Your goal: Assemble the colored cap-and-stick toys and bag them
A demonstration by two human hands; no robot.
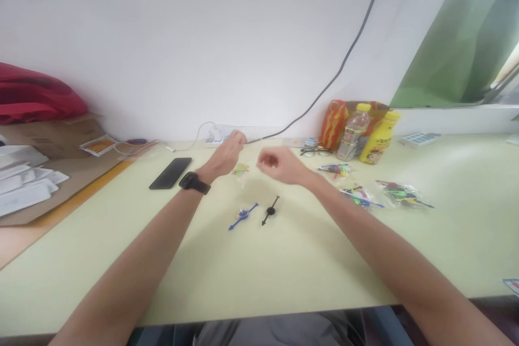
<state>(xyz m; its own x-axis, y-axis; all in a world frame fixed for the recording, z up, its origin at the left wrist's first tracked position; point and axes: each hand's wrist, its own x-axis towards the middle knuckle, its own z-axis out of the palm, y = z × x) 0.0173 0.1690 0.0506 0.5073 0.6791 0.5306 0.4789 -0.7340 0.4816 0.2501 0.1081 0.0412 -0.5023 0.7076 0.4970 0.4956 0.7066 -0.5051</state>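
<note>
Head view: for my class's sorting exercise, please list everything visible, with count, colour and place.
table: 1, pale yellow-green, across the view
blue arrow: 1, blue, centre
black arrow: 1, black, beside the blue one
small item: 1, greenish, blurred, between the hands
packets: 3, clear with multicoloured contents, right
phone: 1, black, left
bottles: 2, one clear, one yellow, back right
bag: 1, red and yellow, behind bottles
glasses: 1 pair, dark, left of bottles
cable: 1, grey, against wall
papers: several, white, far left
cloth: red, upper left
watch: 1, black, left wrist
left hand: 1, bare, centre
right hand: 1, bare, centre
</note>
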